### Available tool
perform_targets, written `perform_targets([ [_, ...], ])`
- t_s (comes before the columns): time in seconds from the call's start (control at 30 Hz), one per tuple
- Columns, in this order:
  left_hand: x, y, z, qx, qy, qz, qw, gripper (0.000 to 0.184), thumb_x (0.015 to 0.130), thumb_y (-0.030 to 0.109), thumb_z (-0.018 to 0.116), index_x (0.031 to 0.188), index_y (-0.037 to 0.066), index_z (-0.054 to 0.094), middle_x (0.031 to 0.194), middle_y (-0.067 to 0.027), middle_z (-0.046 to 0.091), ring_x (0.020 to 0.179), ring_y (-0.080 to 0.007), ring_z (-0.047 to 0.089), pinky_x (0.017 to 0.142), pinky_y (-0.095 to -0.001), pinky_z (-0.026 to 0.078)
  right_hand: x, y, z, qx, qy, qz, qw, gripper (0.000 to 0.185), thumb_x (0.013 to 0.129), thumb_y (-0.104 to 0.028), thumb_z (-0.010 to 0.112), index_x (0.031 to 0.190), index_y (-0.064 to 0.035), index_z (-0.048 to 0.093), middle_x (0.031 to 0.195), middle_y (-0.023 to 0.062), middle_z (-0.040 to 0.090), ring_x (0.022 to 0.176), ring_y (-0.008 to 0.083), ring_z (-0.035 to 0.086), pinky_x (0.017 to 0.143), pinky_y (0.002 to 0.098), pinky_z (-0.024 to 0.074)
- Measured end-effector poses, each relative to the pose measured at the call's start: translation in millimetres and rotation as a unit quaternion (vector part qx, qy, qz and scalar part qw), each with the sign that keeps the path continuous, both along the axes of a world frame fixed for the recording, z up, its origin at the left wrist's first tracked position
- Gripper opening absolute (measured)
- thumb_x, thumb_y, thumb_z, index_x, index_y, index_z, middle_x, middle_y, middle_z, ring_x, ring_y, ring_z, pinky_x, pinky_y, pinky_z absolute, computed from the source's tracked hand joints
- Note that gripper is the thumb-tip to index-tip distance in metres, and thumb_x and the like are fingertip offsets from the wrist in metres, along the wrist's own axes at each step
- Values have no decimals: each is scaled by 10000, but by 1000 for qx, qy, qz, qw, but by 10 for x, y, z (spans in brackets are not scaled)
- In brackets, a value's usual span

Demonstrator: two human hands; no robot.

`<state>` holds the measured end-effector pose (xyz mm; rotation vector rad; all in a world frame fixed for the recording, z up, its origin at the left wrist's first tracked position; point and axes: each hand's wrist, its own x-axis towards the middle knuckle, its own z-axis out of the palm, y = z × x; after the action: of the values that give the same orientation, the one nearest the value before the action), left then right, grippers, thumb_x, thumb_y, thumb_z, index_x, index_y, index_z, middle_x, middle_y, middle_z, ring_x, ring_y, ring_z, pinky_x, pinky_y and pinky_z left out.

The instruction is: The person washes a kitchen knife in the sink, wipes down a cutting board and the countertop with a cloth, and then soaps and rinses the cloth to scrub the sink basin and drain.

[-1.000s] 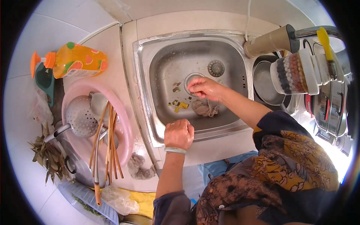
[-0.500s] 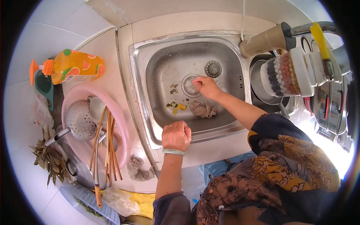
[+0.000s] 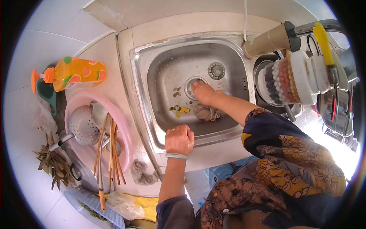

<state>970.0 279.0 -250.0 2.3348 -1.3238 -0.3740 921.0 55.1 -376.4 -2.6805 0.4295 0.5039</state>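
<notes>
My right hand point(image 3: 203, 91) reaches down to the round drain opening point(image 3: 188, 91) in the steel sink point(image 3: 162, 68). Its fingers are drawn together at the drain, and the tips and whatever they may grip are hidden. Just below that wrist lies a crumpled grey-brown cloth point(image 3: 206, 113). Yellow and dark food scraps point(image 3: 182, 110) are scattered left of the cloth, with a few more bits beside the drain. Up and to the right of the drain sits a round metal strainer point(image 3: 216, 71). My left hand point(image 3: 179, 140) rests as a fist on the sink's front edge, a pale bracelet at its wrist.
Left of the sink stand a pink basin point(image 3: 127, 141) with a perforated ladle point(image 3: 82, 126) and chopsticks point(image 3: 113, 149), an orange pump bottle point(image 3: 80, 75) and a steel-wool scrubber point(image 3: 141, 173). To the right are a lidded jar point(image 3: 280, 82) and a pan point(image 3: 261, 72).
My right hand has moved lower, its fingers going from above the drain down to the opening, and its wrist now comes near the cloth. The left fist stays put.
</notes>
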Motion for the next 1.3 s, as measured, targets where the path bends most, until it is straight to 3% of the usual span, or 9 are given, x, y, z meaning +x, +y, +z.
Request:
perform_targets([
  [0.37,-10,-12,5,-1,3,8,1000,59,748,110,628,711,97,585,691,-62,619,646,-253,611,662,-372,457,-79,159,79,-4,-21,-2,1000,212,773,-75,562,924,17,678,1008,213,629,978,355,605,864,404,497],
  [0.47,-17,-19,10,0,6,8,1000,59,749,111,628,711,97,586,689,-61,620,646,-251,612,664,-372,458,111,23,-71,115,99,-78,985,199,769,-30,558,934,19,658,995,214,654,957,359,638,811,425,517],
  [0.57,-10,-14,16,5,8,6,1000,57,748,110,628,711,97,587,688,-61,619,644,-252,612,666,-373,460,174,-116,-217,170,94,-28,981,205,813,-22,525,950,27,669,924,194,677,905,299,667,768,398,520],
  [0.77,-9,-20,18,5,8,5,1000,56,748,109,624,710,96,585,686,-60,618,639,-255,609,670,-375,461,244,-223,-93,423,148,-334,829,249,919,-33,459,1063,10,657,980,123,659,869,194,635,738,314,513],
  [0.97,-14,-20,26,5,3,4,1000,55,745,110,620,707,97,583,685,-61,616,639,-256,606,670,-376,457,114,16,-91,543,79,-320,773,266,942,-52,442,1128,7,623,1004,115,655,890,183,615,722,299,519],
  [1.03,-22,-18,21,6,5,8,1000,56,745,109,618,705,98,581,683,-62,614,639,-257,605,667,-378,456,108,345,284,547,-17,-264,794,283,890,-38,486,1144,19,597,1140,136,630,933,241,646,763,334,528],
  [1.1,-23,-19,6,-7,4,7,1000,58,756,102,601,705,96,575,685,-66,615,635,-267,599,654,-382,446,199,454,842,443,36,-134,886,398,839,25,492,1234,1,535,1237,181,568,1031,291,611,870,355,499],
  [1.2,-19,-15,-20,-11,-2,3,1000,65,764,98,590,703,95,571,686,-68,616,633,-269,597,645,-385,439,58,592,604,229,-94,66,966,379,811,22,510,1179,-27,589,1199,204,582,1078,341,586,916,388,470],
  [1.3,-20,2,-22,1,-7,2,1000,73,759,115,604,696,102,569,674,-63,609,630,-262,599,651,-381,446,-48,388,440,169,-167,-35,971,368,813,-23,517,1172,-43,594,1086,193,637,979,380,605,877,435,486],
])
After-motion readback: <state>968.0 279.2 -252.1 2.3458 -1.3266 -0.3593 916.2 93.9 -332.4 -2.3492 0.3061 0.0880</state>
